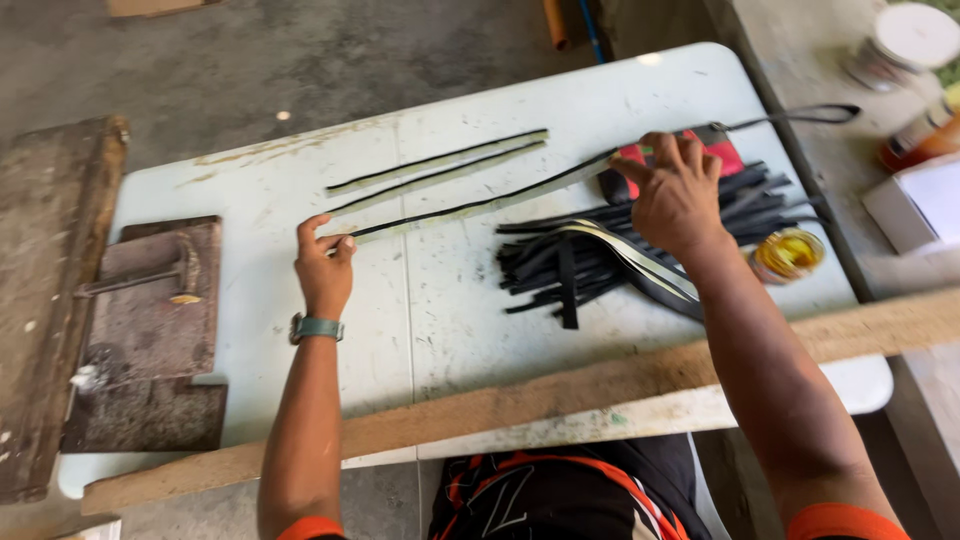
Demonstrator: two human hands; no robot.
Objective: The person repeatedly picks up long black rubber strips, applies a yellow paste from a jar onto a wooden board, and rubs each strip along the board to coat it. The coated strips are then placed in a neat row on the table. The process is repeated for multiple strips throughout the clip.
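Note:
A long narrow strip (480, 203), black with a pale greenish edge, lies slantwise across the white table (440, 310). My left hand (323, 265) pinches its near left end between thumb and fingers. My right hand (675, 190) presses down on the strip's far right part, fingers curled, next to a red and black object (725, 150). Two similar strips (440, 165) lie parallel just beyond it. A heap of black straps (600, 260), with one pale-edged strap among them, lies under and beside my right wrist.
A long wooden plank (560, 395) runs along the table's near edge. A hammer (150, 278) rests on a dark metal slab (150, 340) at the left. A small open tin of yellow paste (788, 252) stands at the right, with tins and a white box (915, 200) on a side ledge.

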